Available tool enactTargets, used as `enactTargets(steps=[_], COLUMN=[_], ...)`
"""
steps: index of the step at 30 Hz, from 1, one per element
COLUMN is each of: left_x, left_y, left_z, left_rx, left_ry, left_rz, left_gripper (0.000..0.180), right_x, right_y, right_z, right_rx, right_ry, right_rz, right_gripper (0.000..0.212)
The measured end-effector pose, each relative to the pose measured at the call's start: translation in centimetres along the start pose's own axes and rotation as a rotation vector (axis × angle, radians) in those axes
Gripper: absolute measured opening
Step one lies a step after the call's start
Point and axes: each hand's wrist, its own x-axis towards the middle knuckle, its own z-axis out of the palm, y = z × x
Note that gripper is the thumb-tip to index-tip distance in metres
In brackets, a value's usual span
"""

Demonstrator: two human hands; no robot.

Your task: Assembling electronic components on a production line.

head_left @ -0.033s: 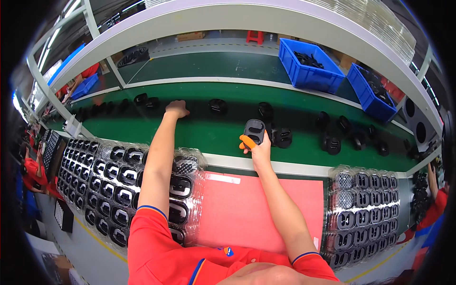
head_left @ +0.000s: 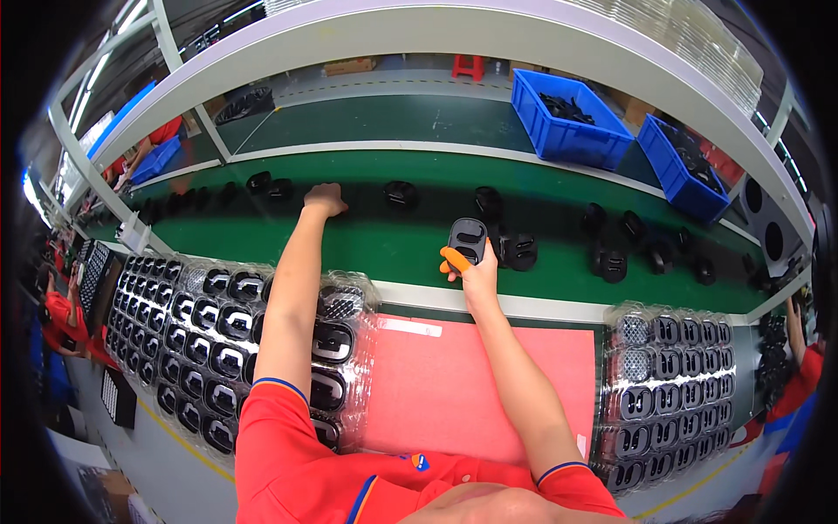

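Note:
My right hand (head_left: 472,271), with orange finger covers on it, grips a black rounded plastic part (head_left: 468,237). The part is tilted up, its slotted face showing. Farther left, my left hand (head_left: 325,200) is curled low over the green conveyor belt (head_left: 375,240); the back of the hand hides what its fingers hold, if anything. A similar black part (head_left: 401,195) lies to the right of my left hand. Two more, one black part (head_left: 487,203) and another black part (head_left: 521,252), lie just beyond and beside my right hand.
Clear trays of black parts flank me: the left tray (head_left: 205,349) and the right tray (head_left: 668,397). A pink mat (head_left: 463,384) lies between them. Blue bins (head_left: 572,144) stand beyond the belt, under a white overhead beam (head_left: 419,37). Other people work at both sides.

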Motion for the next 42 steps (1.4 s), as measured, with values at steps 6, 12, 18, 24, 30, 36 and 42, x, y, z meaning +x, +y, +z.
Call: enactTargets(steps=[6,12,18,24,30,36,42], left_x=[-1.3,0.6,4.8,-0.5,-8.8,-11.4,-12.4], left_y=[-0.1,-0.3,-2.8,0.1,7.7,12.5,13.6], left_z=[1.3,1.8,1.3,-4.3,-3.0,0.2,1.6], left_rx=[0.090,-0.128,-1.112,-2.636,-2.359,-2.065,-1.190], left_ry=[0.380,0.113,0.196,0.049,-0.535,-0.553,-0.262], left_rz=[-0.174,-0.015,-0.026,0.040,0.247,0.323,0.523], left_gripper=[0.071,0.076,0.050,0.028,0.043,0.045,0.076], right_x=[-0.4,-0.2,0.1,1.0,1.3,0.8,0.7], right_y=[-0.3,-0.5,-0.3,1.3,1.7,0.0,0.9], right_z=[-0.4,-1.1,-0.4,-2.0,-1.3,-1.4,-1.3], right_rx=[-0.002,0.053,0.110,0.225,0.584,0.580,0.346], right_ry=[0.054,0.036,0.020,-0.017,-0.098,-0.017,-0.101], right_rz=[0.034,0.057,0.092,0.118,0.133,0.143,0.129], right_gripper=[0.034,0.034,0.038,0.035,0.042,0.039,0.047])
